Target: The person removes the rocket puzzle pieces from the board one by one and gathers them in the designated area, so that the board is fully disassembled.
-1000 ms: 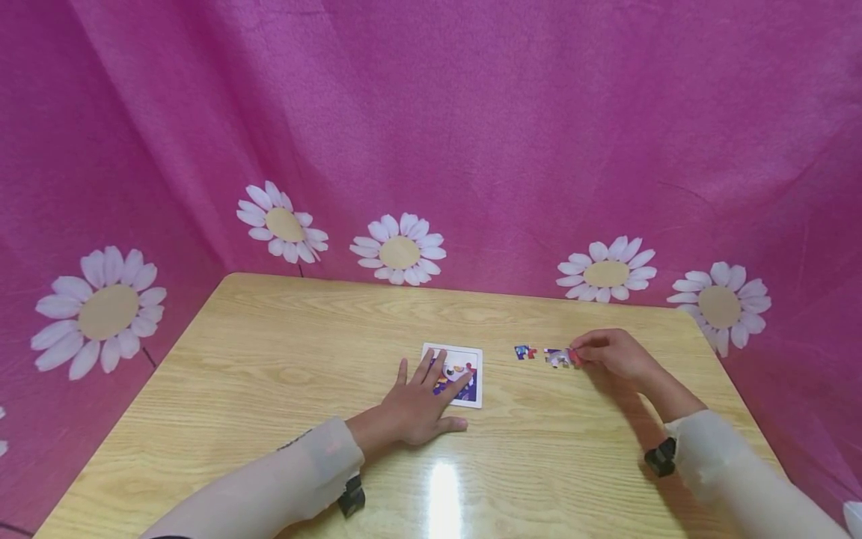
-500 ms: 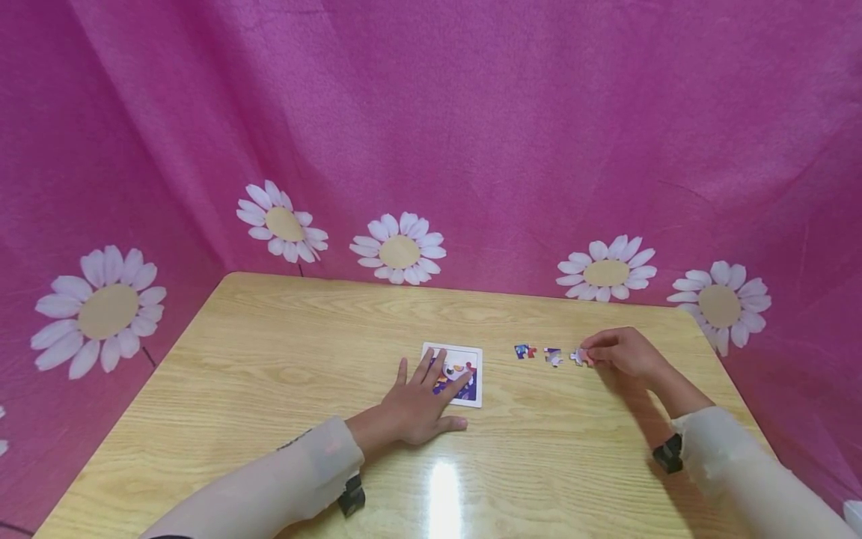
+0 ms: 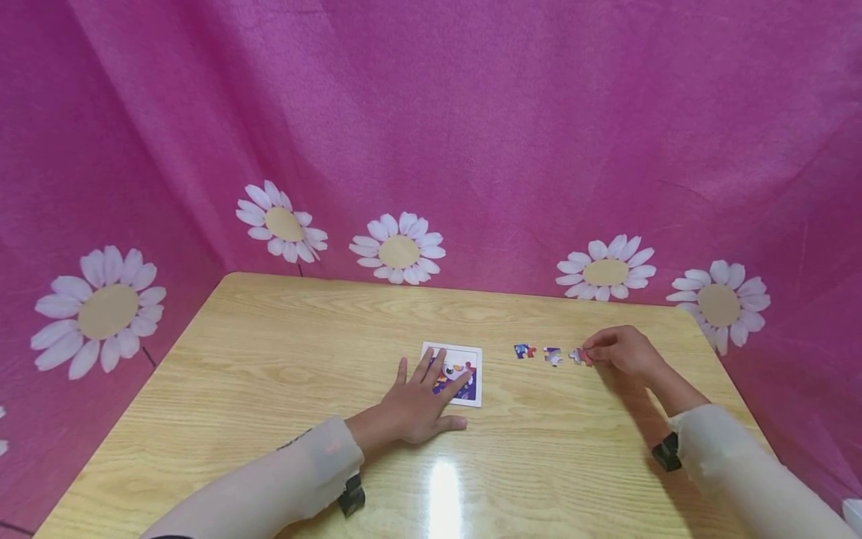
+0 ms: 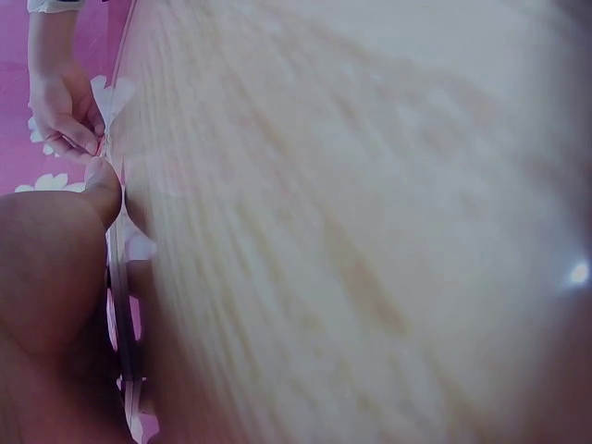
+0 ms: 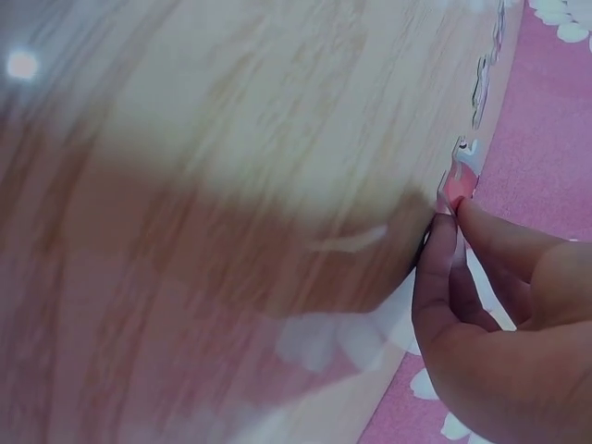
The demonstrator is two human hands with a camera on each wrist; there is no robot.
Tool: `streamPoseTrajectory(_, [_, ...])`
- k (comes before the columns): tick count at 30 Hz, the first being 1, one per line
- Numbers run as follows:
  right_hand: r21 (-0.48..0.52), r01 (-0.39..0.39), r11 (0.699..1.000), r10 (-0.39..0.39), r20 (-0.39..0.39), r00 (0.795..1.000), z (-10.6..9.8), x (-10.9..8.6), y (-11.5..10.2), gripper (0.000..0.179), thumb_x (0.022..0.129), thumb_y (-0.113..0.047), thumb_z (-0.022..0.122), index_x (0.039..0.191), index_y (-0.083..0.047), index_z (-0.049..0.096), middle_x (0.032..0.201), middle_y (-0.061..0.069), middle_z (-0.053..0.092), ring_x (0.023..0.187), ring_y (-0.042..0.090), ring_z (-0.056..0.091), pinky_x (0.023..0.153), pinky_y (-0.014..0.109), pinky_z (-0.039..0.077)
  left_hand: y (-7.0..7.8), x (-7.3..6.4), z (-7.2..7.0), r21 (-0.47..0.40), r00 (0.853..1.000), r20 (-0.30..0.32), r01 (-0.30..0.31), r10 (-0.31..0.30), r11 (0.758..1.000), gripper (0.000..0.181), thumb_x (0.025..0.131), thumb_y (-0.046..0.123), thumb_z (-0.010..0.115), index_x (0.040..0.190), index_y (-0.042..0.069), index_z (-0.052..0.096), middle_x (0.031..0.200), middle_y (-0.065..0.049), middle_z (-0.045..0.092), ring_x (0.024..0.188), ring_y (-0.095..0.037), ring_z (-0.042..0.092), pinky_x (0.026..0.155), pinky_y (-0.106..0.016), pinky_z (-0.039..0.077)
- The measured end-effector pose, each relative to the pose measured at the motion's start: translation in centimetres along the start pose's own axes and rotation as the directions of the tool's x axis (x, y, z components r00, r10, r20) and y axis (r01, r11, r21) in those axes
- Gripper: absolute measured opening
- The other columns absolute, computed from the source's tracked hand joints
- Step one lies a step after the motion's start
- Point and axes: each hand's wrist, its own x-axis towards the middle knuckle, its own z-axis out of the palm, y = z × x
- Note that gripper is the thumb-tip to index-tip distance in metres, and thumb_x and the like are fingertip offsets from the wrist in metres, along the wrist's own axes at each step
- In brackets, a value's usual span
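My left hand [image 3: 419, 412] lies with its fingers spread over a small jigsaw puzzle [image 3: 474, 393] in a white frame. Purple, white and orange parts of its picture show between the fingers; the rest is hidden. To the right, my right hand [image 3: 622, 352] pinches the edge of a red and white puzzle piece [image 3: 580, 357] between thumb and fingertips, low at the table. The right wrist view shows that piece's red part [image 5: 459, 185] at the fingertips. Two more loose pieces lie left of it: a purple and white piece [image 3: 554, 357] and a blue and red piece [image 3: 524, 351].
The wooden table [image 3: 269, 359] has its far edge against a pink curtain [image 3: 471, 135] printed with white daisies. Between the framed puzzle and the loose pieces shows a strip of bare wood. Light glares off the table's near middle [image 3: 443, 498].
My right hand has drawn the red and white piece to the right, leaving a gap beside the purple and white piece. My left hand has stayed where it was.
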Motion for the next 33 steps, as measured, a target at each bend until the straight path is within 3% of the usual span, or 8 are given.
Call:
streamPoseTrajectory(10, [-0.058,0.092,0.994,-0.094,-0.029,0.995,0.0,0.0,-0.4,0.013,0.094,-0.006,0.072,0.100,0.003,0.078,0.089,0.010,0.076,0.086,0.017,0.056,0.073,0.030,0.043,-0.1,0.0,0.1,-0.012,1.000,-0.002,-0.002,0.002,1.000,0.079,0.100,0.072,0.038,0.166,0.039,0.010,0.173,-0.017,-0.005,0.159,-0.037,-0.009,0.120,-0.071,0.002])
streamPoseTrajectory(21, [-0.074,0.095,0.993,-0.098,-0.033,0.995,0.1,0.0,-0.4,0.014,0.093,-0.008,0.073,0.102,0.002,0.078,0.097,0.012,0.075,0.088,0.021,0.055,0.072,0.032,0.045,0.0,-0.2,-0.1,-0.012,1.000,-0.006,-0.003,0.003,1.000,0.079,0.100,0.072,0.038,0.166,0.038,0.011,0.173,-0.018,-0.004,0.159,-0.038,-0.008,0.120,-0.072,0.002])
streamPoseTrajectory(27, [-0.019,0.106,0.994,-0.106,-0.023,0.994,0.4,0.1,-1.3,0.017,0.096,-0.009,0.071,0.107,0.003,0.077,0.093,0.011,0.076,0.083,0.017,0.062,0.073,0.029,0.049,0.1,-0.2,-0.2,-0.005,1.000,0.002,0.003,-0.003,1.000,0.079,0.100,0.072,0.037,0.166,0.040,0.010,0.173,-0.017,-0.005,0.159,-0.037,-0.008,0.121,-0.071,0.002])
streamPoseTrajectory(33, [0.074,0.110,0.991,-0.109,-0.012,0.994,1.3,0.4,-3.0,0.020,0.097,-0.010,0.072,0.111,0.004,0.075,0.090,0.012,0.074,0.074,0.020,0.063,0.063,0.031,0.053,-0.1,0.1,0.2,-0.024,1.000,-0.002,-0.001,0.001,1.000,0.079,0.100,0.073,0.036,0.166,0.041,0.008,0.173,-0.016,-0.007,0.158,-0.036,-0.011,0.120,-0.071,0.000])
